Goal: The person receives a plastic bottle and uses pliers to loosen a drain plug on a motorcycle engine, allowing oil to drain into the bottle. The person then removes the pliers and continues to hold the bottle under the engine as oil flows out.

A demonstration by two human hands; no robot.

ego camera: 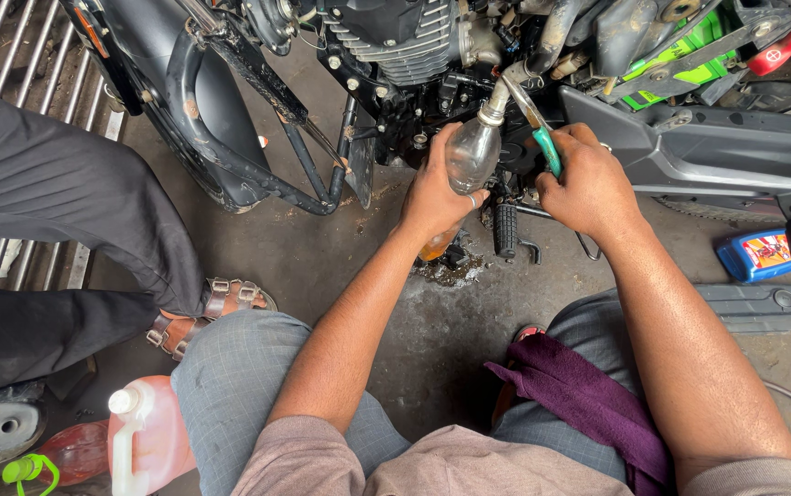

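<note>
My left hand (434,195) grips a clear plastic bottle (471,154) with amber liquid at its bottom, tilted with its neck up at a hose end under a motorcycle engine (395,46). My right hand (587,182) holds green-handled pliers (542,140), their jaws at the hose just above the bottle's mouth. I am squatting in grey trousers in front of the bike. A black footpeg (504,230) sticks out just below my hands.
Another person's dark-trousered leg and sandalled foot (203,308) are at the left. A pinkish jug (143,436) stands by my left knee, a purple cloth (588,400) lies on my right thigh, a blue oil can (756,253) sits at the right. An oily patch (451,268) stains the concrete floor.
</note>
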